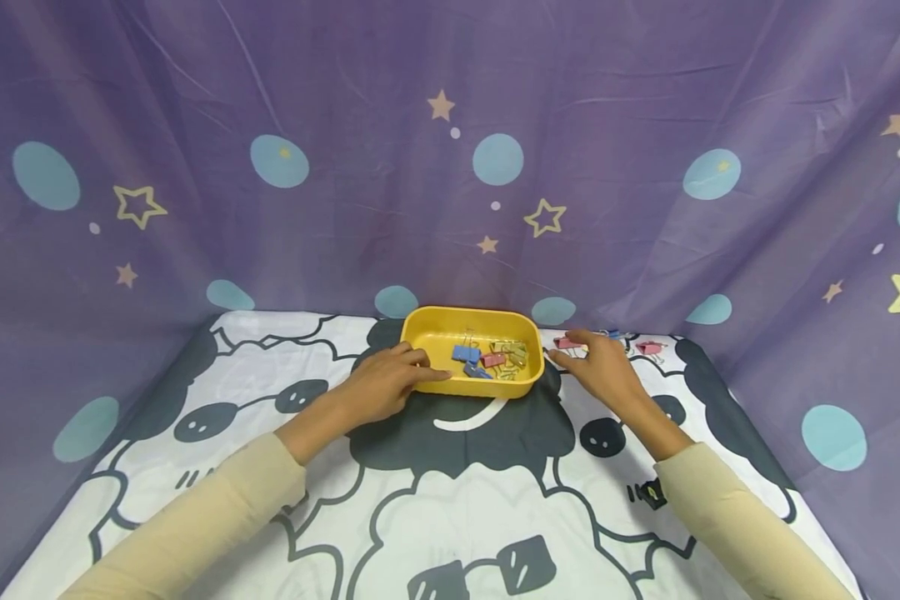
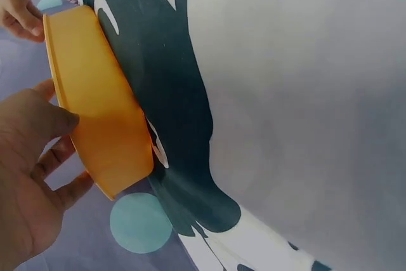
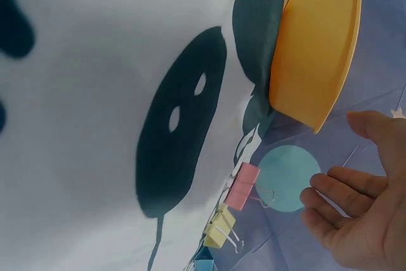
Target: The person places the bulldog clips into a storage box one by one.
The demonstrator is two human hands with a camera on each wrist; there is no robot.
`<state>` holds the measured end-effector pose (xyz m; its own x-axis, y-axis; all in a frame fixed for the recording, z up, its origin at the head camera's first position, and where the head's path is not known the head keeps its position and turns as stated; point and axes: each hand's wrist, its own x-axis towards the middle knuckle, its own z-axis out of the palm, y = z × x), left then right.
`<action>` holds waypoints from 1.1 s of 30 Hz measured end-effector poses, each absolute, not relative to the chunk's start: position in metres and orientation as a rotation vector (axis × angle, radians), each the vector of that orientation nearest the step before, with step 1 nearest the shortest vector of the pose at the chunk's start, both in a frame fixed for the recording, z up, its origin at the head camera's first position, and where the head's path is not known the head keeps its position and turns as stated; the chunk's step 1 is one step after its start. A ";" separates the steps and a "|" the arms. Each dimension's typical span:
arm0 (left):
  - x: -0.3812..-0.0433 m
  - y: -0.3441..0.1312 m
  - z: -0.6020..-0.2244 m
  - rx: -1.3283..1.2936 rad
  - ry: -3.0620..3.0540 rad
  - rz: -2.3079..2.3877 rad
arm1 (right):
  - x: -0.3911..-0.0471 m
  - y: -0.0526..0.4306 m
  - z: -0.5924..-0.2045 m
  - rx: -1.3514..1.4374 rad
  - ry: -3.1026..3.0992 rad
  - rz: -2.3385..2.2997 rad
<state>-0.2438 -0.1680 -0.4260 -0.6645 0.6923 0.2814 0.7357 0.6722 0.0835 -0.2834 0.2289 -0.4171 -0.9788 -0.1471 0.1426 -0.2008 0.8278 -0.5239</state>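
Note:
A yellow plastic tray (image 1: 438,312) stands at the far side of the table with blue binder clips (image 1: 466,353), a pink binder clip (image 1: 492,359) and several yellow binder clips (image 1: 518,354) in it. My left hand (image 1: 382,383) holds the tray's near left corner, thumb along the front rim. Just right of the tray, my right hand (image 1: 600,371) hovers with fingers spread and nothing in its grasp. Near its fingertips lies another pink binder clip (image 3: 243,186). Beside that are a loose yellow binder clip (image 3: 219,227) and a blue one (image 3: 203,260).
One more pink binder clip (image 1: 650,348) lies farther right, near the table's back edge. A white and dark cloth (image 1: 487,508) with cartoon sheep covers the table. Behind it hangs a purple curtain (image 1: 390,208) with stars and blue dots.

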 end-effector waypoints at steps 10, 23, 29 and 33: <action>-0.254 -0.186 -0.430 -1.285 -2.571 -0.363 | -0.281 0.238 -0.418 0.252 -2.917 0.824; -0.265 -0.201 -0.425 -1.405 -2.545 -0.465 | -0.283 0.255 -0.425 0.230 -2.918 0.786; -0.269 -0.203 -0.424 -1.406 -2.610 -0.415 | -0.284 0.267 -0.431 0.220 -2.913 0.757; -0.272 -0.203 -0.424 -1.421 -2.594 -0.431 | -0.284 0.274 -0.433 0.203 -2.928 0.750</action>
<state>-0.2718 -0.2028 -0.4244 -0.5389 0.7985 0.2682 0.8424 0.5091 0.1767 -0.2836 0.2739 -0.4328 -0.9847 -0.1016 0.1412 -0.1570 0.8687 -0.4697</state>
